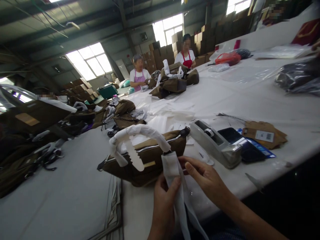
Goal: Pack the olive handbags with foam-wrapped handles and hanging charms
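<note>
A brown handbag [160, 146] with a silver zipper lies on the table in front of me. White wrapping covers its curved handle [140, 128], and a toothed white strip [135, 156] hangs over its side. From the handle's near end, by a metal ring, a long white wrapping strip [172, 166] runs down towards me. My left hand [165, 200] grips this strip, thumb on top. Beside it, my right hand [203, 175] reaches in from the right, its fingertips at the strip's edge and partly hidden, its thumb raised apart.
Right of the bag stand a grey tape dispenser [216, 143], a dark phone [242, 143] and brown tags [265, 135]. More brown bags [172, 81] are heaped farther back and at left. Two people in aprons work across the white table [250, 103]. Stacked sheets [113, 206] border the left.
</note>
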Available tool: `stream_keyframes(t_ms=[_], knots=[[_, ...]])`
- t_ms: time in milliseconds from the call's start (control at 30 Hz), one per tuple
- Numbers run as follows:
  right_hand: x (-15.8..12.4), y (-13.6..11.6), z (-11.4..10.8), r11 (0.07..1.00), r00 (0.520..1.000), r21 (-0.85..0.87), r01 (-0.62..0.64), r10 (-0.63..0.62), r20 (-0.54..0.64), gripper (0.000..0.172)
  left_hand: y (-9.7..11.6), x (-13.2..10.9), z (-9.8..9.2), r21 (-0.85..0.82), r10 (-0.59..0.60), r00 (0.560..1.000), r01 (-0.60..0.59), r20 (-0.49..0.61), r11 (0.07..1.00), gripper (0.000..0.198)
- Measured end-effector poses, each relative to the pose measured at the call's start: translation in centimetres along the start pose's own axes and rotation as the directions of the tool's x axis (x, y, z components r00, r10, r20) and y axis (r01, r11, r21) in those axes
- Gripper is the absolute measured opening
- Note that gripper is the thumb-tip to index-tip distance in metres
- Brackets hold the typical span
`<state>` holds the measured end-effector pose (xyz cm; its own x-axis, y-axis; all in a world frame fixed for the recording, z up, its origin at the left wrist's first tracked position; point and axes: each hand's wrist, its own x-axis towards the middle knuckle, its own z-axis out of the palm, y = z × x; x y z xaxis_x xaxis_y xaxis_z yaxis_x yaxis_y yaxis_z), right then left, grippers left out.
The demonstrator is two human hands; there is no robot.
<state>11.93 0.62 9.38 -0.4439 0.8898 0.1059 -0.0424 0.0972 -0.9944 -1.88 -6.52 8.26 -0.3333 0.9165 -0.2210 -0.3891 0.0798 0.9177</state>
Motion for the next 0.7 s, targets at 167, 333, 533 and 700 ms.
stream_keyframes(t_ms=[167, 333, 533, 700], knots=[[-2.7, 1.6, -0.7, 0.989, 0.977, -0.013, -0.147, 0.147, 0.153, 0.035, -0.5, 0.3, -0.2, -0.002, 0.017, 1.0, -0.017, 0.016, 1.0, 0.038], [-3.2, 3.3, 0.9, 0.976, 0.989, -0.171, -0.131, 0.141, 0.05, 0.014, -1.3, 0.4, 0.7, -0.062, 0.025, 1.0, -0.026, -0.008, 0.998, 0.041], [-3.6, 4.8, 3.2, 0.931, 0.987, -0.354, 0.085, -0.128, -0.101, 0.011, -1.6, 0.7, 1.7, 0.185, 0.118, 0.985, -0.094, -0.123, 0.978, 0.042], [-5.3, 4.3, 2.9, 0.996, 0.993, 0.074, -0.049, 0.041, 0.109, 0.02, -1.3, 0.9, 1.5, 0.381, 0.208, 0.965, -0.133, -0.163, 0.915, 0.044]])
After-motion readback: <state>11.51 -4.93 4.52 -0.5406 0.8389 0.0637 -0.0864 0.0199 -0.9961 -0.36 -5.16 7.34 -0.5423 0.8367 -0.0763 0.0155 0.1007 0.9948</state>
